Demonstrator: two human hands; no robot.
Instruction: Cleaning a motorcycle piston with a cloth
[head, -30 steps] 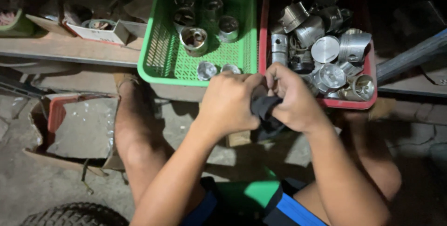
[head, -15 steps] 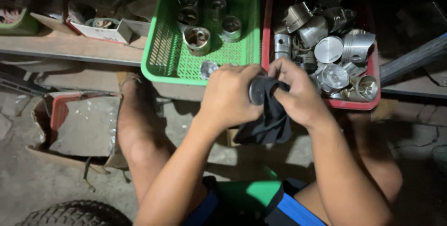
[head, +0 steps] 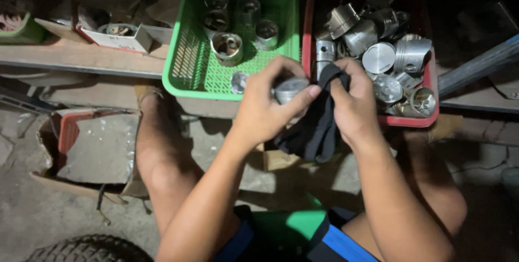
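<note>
My left hand [head: 267,108] grips a round silver metal piston [head: 291,88] in front of the two baskets. My right hand [head: 354,105] holds a black cloth [head: 316,132] against the piston; the cloth hangs down below both hands. Just behind the hands, a green plastic basket [head: 186,62] contains several pistons [head: 227,46]. To its right a red plastic basket [head: 416,120] is piled with several more silver pistons [head: 378,56].
Both baskets rest on a low wooden shelf [head: 81,59] with a small white box [head: 116,35] at the left. An open cardboard box [head: 81,154] lies on the concrete floor beside my left knee. A tyre [head: 86,248] shows at the bottom left.
Both hands have risen toward the baskets. The piston, earlier wrapped inside the cloth, now shows in my left hand, and the cloth hangs loose from my right hand.
</note>
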